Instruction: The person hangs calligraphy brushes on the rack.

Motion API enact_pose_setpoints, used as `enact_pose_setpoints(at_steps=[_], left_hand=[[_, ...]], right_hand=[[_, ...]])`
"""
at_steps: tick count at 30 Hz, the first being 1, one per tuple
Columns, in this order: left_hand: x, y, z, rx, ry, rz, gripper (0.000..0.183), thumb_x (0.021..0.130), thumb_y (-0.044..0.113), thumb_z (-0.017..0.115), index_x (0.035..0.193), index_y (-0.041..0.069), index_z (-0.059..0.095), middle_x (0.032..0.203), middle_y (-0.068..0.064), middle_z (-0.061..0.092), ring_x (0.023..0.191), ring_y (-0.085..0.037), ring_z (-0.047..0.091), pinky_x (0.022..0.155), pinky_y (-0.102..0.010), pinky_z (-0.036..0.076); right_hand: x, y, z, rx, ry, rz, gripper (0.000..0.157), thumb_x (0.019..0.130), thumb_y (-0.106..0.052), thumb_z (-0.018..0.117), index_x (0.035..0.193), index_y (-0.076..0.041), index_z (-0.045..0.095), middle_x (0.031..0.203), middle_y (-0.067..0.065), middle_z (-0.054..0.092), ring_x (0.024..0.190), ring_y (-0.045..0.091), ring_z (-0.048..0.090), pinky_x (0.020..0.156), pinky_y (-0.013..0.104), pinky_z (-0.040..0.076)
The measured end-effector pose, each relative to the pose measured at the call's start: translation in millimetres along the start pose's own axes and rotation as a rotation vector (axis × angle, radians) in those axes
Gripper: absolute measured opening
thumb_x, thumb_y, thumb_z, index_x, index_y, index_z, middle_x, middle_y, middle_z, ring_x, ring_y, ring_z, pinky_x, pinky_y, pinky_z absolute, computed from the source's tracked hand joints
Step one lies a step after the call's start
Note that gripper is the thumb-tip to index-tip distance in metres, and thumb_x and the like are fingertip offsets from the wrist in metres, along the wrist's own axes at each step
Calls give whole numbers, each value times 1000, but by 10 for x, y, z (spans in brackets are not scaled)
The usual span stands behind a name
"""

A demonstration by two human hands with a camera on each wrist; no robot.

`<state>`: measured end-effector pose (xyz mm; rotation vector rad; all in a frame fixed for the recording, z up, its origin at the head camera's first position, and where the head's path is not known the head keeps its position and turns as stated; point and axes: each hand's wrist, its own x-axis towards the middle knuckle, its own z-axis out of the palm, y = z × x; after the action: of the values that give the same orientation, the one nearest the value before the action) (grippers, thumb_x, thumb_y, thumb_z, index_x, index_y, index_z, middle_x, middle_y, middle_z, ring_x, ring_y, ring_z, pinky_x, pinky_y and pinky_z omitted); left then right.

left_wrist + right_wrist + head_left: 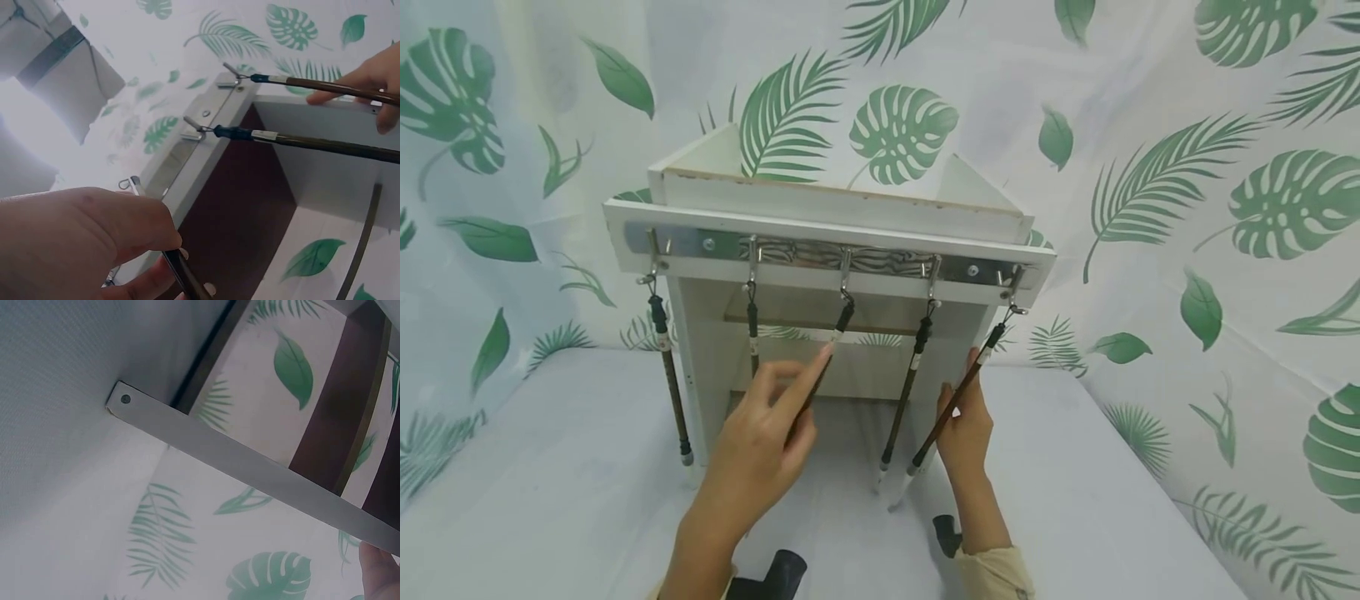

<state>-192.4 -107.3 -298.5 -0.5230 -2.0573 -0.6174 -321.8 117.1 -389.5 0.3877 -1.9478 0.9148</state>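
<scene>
Several calligraphy brushes with dark handles hang by loops from metal hooks on a white wooden shelf unit [820, 200]. My left hand [763, 429] pinches the upper handle of the middle brush [844, 318], whose lower part is hidden behind the fingers. In the left wrist view, the thumb and fingers of the left hand [94, 237] close on a dark handle. My right hand [966, 421] grips the front edge of the unit's right side panel [250, 465], behind the slanting rightmost brush [958, 396]. One finger [378, 572] lies along that panel in the right wrist view.
A metal hook strip [722, 243] runs across the unit's front board. Another brush [672, 383] hangs at the far left, and one [906, 400] right of centre. White cloth [1060, 467] covers the table, with a leaf-print backdrop [1157, 167] behind.
</scene>
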Motion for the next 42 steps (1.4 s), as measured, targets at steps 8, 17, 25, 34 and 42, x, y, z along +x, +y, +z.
enact_pose_setpoints(at_steps=[8,17,25,34,42], left_hand=[[-5,-16,7,-109,-43,-30,71,71,-14,60,136,6,42,100,-12,50,65,-8,45,50,-14,40],[-4,-27,-17,-130,-69,-72,70,72,-13,60,136,4,40,103,-14,50,61,-5,44,51,-11,42],[-15,-19,-50,-152,-110,-115,71,74,-12,59,139,6,37,105,-14,49,63,-6,48,54,-13,47],[-18,-13,-43,-182,-111,-128,70,75,-12,58,139,5,36,106,-14,48,62,-6,50,55,-12,49],[-9,-17,-26,-182,-92,-124,67,75,-10,58,138,3,38,105,-14,48,66,-9,51,55,-14,50]], right_hand=[[6,2,30,13,4,1,64,85,3,55,142,-9,31,133,20,47,78,39,64,66,49,53],[24,-37,33,24,2,1,61,85,3,56,141,-6,32,131,22,48,81,39,64,68,50,53],[26,-33,43,26,0,14,61,85,3,55,141,-6,33,129,23,51,73,36,63,63,48,53],[13,-17,32,23,-1,21,63,86,2,55,143,-9,30,130,23,49,79,37,63,67,50,53],[3,-17,20,31,-7,35,61,86,1,54,142,-7,32,131,22,49,79,37,63,68,50,53]])
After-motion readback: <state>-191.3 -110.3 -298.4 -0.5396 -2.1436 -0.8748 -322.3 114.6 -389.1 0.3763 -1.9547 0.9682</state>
